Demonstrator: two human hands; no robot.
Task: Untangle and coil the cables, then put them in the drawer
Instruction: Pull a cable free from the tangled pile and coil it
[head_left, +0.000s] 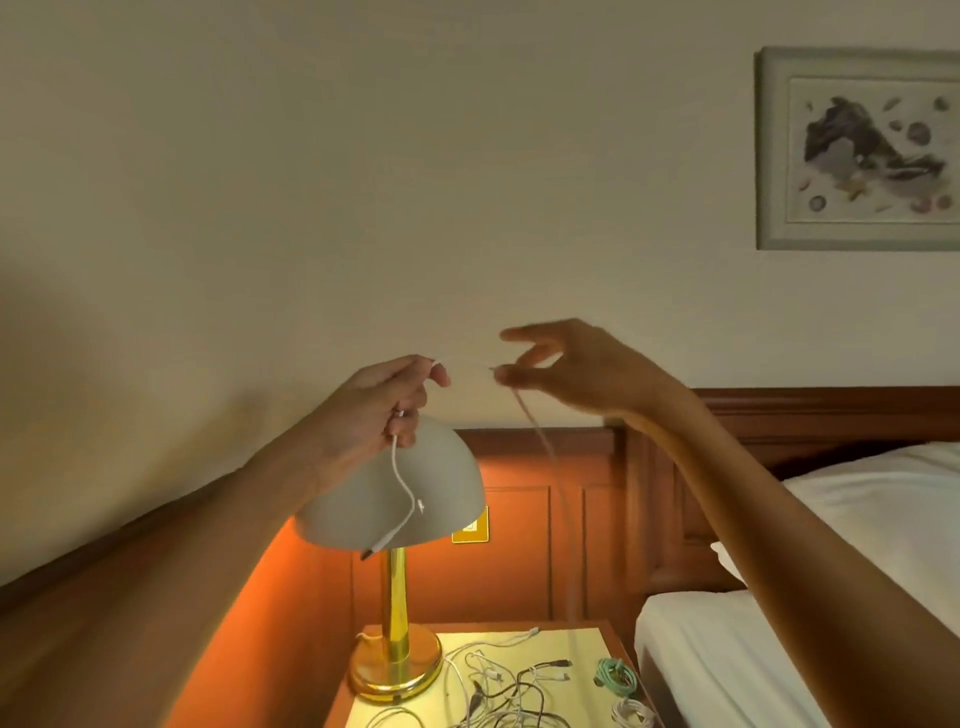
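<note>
Both hands are raised above the lamp (447, 478). The left hand (379, 405) sits directly over the shade, with its grip curled round the white cable (400, 478). Below this grip, a short free end hangs in front of the shade and ends in a connector near the shade's lower rim. The right hand (576, 369) is to the right of the lamp and level with the left. Its grip is narrow: thumb and fingertip pinch the same cable, and the other fingers are extended. A short span of cable runs between the two grips. From the right grip the cable drops, motion-blurred, toward the bench (582, 644). A tangle of cables (514, 686) lies on the bench right of the lamp base. A teal coil (615, 675) lies farther right, near the bed (727, 649).
</note>
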